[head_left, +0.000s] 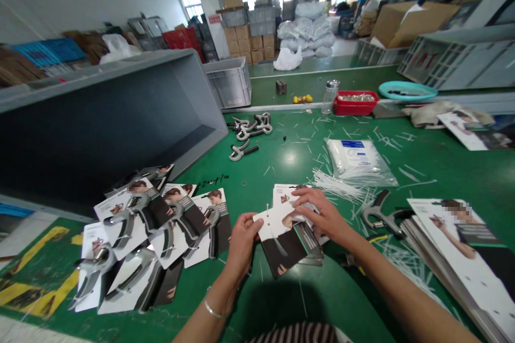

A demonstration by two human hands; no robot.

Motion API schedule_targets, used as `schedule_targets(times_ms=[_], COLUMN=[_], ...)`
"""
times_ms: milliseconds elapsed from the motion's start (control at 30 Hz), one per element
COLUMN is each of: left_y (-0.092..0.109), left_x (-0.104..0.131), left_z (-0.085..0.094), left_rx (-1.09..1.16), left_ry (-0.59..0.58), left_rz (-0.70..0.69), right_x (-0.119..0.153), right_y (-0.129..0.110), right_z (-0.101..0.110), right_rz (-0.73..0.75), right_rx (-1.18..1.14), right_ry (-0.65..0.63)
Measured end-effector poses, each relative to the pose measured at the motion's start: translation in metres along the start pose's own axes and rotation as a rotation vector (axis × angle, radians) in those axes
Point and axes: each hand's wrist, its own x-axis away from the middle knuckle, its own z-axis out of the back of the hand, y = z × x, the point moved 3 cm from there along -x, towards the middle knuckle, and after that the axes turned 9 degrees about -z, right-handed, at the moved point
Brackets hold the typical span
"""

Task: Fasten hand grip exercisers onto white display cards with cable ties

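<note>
1. Over the green table (281,169), I am watching the left hand (243,233) pinching a printed card (277,252) at its left corner, thumb on top
2. The right hand (322,214) is reaching over the card's far right part, fingers bending; whether it is grasping anything I cannot tell
3. The card is lying between the hands, both touching it, so neither is nearer; its left edge is running nearward and slightly right, but the right hand is hiding too much for me to read the long axis
4. White plastic strips (341,185) are lying beyond the right hand, a card stack (462,257) farther right
5. Cards bearing hand grips (131,233) are overlapping on the left
</note>
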Motion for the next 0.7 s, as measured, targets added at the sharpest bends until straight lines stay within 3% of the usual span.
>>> schedule_targets(times_ms=[100,167,267,367,467,567,633,700], left_y=[-0.022,-0.035,-0.024,0.013,0.032,0.030,0.026,0.028], left_x=[0.029,0.046,0.045,0.003,-0.066,-0.126,-0.156,-0.179], left_z=[-0.004,-0.004,0.009,0.026,0.020,-0.019,-0.053,-0.076], left_rx=[0.027,-0.089,-0.481,-0.909,-1.243,-1.309,-1.314,-1.324], left_ry=[0.051,0.037,0.022,-0.014,-0.178,-0.233,-0.286,-0.276], left_rz=[-0.009,-0.074,-0.373,-0.688,-0.657,-0.637,-0.664,-0.681], right_x=[0.014,0.026,0.045,0.059,0.062,0.060,0.059,0.059], right_y=[0.016,0.028,0.042,0.050,0.054,0.058,0.060,0.061], right_z=[0.010,0.007,-0.001,-0.011,-0.024,-0.033,-0.037,-0.037], right_rz=[-0.118,-0.210,-0.326,-0.403,-0.417,-0.367,-0.325,-0.300], right_rx=[0.001,-0.043,-0.116,-0.170,-0.193,-0.144,-0.086,-0.048], right_ry=[0.104,0.131,0.192,0.254,0.245,0.251,0.265,0.270])
